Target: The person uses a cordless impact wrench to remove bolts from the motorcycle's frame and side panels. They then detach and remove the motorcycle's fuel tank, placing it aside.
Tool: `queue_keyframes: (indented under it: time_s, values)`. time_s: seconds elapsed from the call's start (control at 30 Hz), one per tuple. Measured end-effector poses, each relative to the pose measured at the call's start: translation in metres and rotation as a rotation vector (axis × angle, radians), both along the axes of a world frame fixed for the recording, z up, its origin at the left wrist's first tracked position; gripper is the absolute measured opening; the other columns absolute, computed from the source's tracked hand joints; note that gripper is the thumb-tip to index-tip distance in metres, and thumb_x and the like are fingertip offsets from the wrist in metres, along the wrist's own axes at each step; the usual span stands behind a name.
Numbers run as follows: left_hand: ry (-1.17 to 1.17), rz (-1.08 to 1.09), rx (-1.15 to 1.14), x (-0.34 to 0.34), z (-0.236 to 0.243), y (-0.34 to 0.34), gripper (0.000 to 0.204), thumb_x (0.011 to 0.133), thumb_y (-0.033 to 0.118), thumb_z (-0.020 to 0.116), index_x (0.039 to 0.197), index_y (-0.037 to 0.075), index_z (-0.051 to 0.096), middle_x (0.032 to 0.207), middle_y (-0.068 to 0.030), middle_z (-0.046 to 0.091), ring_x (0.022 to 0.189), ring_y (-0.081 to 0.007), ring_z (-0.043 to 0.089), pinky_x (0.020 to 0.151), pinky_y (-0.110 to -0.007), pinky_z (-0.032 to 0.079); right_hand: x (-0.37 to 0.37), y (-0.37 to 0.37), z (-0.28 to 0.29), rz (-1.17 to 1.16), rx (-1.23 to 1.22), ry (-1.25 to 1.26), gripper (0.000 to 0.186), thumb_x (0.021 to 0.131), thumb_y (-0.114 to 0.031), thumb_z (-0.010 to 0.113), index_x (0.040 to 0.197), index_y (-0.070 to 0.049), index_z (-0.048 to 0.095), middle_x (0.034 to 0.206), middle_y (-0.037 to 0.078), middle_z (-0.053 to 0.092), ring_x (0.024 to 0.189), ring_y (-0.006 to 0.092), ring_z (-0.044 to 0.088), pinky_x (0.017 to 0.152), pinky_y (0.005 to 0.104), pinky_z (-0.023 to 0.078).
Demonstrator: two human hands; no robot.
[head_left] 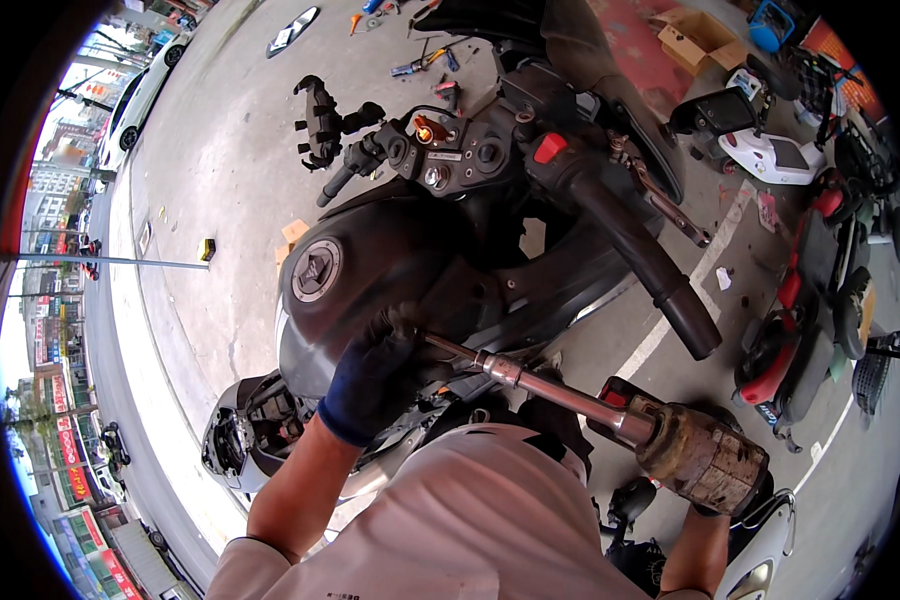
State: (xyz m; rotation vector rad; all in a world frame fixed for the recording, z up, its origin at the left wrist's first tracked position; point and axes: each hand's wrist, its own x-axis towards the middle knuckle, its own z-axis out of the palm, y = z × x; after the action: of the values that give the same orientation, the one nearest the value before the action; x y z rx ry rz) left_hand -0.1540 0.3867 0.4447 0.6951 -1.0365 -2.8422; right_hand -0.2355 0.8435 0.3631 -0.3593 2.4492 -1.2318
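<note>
A black motorcycle stands in front of me, its fuel tank (380, 250) with a round cap nearest my left hand. My left hand (365, 375), in a dark blue and black glove, is closed at the tank's lower edge around the tip of a long thin bit (450, 346). That bit sits in the silver neck of a power wrench (700, 455) with a worn, stained brown body. My right hand (748, 500) grips the tool from behind and below. Its fingers are mostly hidden by the body. What lies under the left fingertips is hidden.
The motorcycle's handlebar grip (685, 310) juts toward me above the tool. Hand tools (425, 65) lie scattered on the concrete beyond. At right are a cardboard box (700, 42) and a red and black scooter (790, 340). Another partly stripped vehicle (255, 425) stands at left, near the road.
</note>
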Motion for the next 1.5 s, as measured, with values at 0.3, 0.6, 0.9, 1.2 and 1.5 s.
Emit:
queue_keyframes:
  time_s: [0.3, 0.6, 0.9, 1.2, 1.5]
  values:
    - [0.054, -0.330, -0.025, -0.031, -0.002, -0.003, 0.038, 0.092, 0.017, 0.058, 0.127, 0.004, 0.048, 0.123, -0.0186, 0.056, 0.107, -0.0344, 0.061, 0.085, -0.042, 0.054, 0.015, -0.007, -0.002, 0.084, 0.186, 0.244, 0.059, 0.081, -0.042, 0.060, 0.127, -0.010, 0.045, 0.125, 0.011, 0.050, 0.115, 0.0249, 0.049, 0.098, 0.0430, 0.039]
    - [0.146, -0.993, -1.786, -0.083, 0.007, -0.048, 0.072, 0.075, 0.039, 0.073, 0.131, 0.002, 0.047, 0.132, -0.0175, 0.048, 0.120, -0.0356, 0.048, 0.101, -0.045, 0.040, 0.025, -0.024, 0.027, 0.149, 0.818, 0.820, 0.066, 0.063, -0.040, 0.074, 0.113, -0.003, 0.053, 0.100, 0.013, 0.058, 0.089, 0.0340, 0.058, 0.082, 0.0441, 0.046]
    - [0.366, -1.194, -2.249, -0.095, -0.038, -0.032, 0.093, 0.057, 0.053, 0.076, 0.129, 0.002, 0.046, 0.135, -0.0182, 0.042, 0.128, -0.0371, 0.036, 0.111, -0.046, 0.024, 0.036, -0.024, 0.029, 0.207, 0.877, 0.666, 0.072, 0.072, -0.036, 0.069, 0.127, 0.004, 0.043, 0.120, 0.020, 0.050, 0.106, 0.0361, 0.054, 0.092, 0.0427, 0.044]
    - [0.430, -1.133, -2.272, -0.087, -0.053, -0.048, 0.106, 0.055, 0.060, 0.073, 0.135, -0.001, 0.039, 0.138, -0.0216, 0.039, 0.131, -0.0374, 0.033, 0.113, -0.046, 0.019, 0.028, -0.022, 0.036, 0.230, 0.794, 0.642, 0.070, 0.070, -0.044, 0.070, 0.130, -0.015, 0.048, 0.120, 0.008, 0.056, 0.109, 0.0293, 0.055, 0.093, 0.0432, 0.043]
    - [0.424, -1.080, -2.215, -0.089, -0.051, -0.051, 0.109, 0.052, 0.059, 0.075, 0.135, -0.001, 0.039, 0.136, -0.0210, 0.042, 0.128, -0.0369, 0.037, 0.112, -0.047, 0.024, 0.040, -0.011, -0.026, -0.357, -0.498, -0.439, 0.077, 0.075, -0.041, 0.074, 0.139, -0.017, 0.039, 0.136, 0.003, 0.047, 0.128, 0.0232, 0.042, 0.109, 0.0404, 0.029]
